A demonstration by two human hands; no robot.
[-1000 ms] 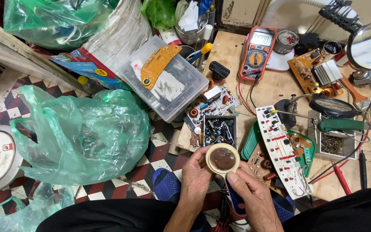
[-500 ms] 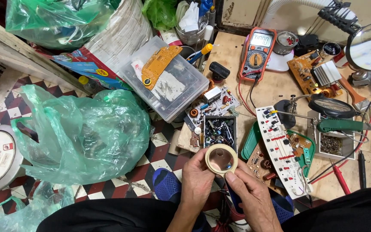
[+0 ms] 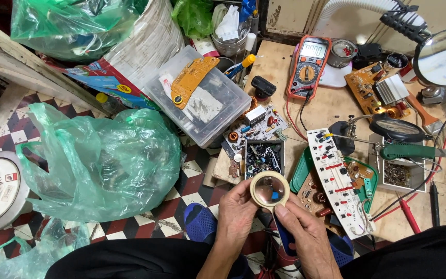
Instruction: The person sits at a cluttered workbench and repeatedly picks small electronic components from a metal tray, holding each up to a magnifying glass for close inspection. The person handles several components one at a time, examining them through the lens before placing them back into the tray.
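Both hands hold a beige roll of tape (image 3: 269,189) low in the middle of the view, its open hole facing the camera. My left hand (image 3: 237,217) grips the roll's left side with thumb and fingers. My right hand (image 3: 308,236) pinches its lower right edge. Just above the roll lies a small dark tray of electronic parts (image 3: 264,156), and to its right a long white circuit board (image 3: 338,181) rests on a green tray (image 3: 301,170).
A wooden workbench (image 3: 280,67) carries an orange multimeter (image 3: 309,66), a magnifier on a stand (image 3: 397,127), a green-handled soldering iron (image 3: 408,152) and loose boards. A clear plastic box (image 3: 197,103) and green plastic bags (image 3: 99,160) lie to the left on the checkered floor.
The roll has turned and shifted slightly in my hands; the dark face seen a second ago has given way to the open hole.
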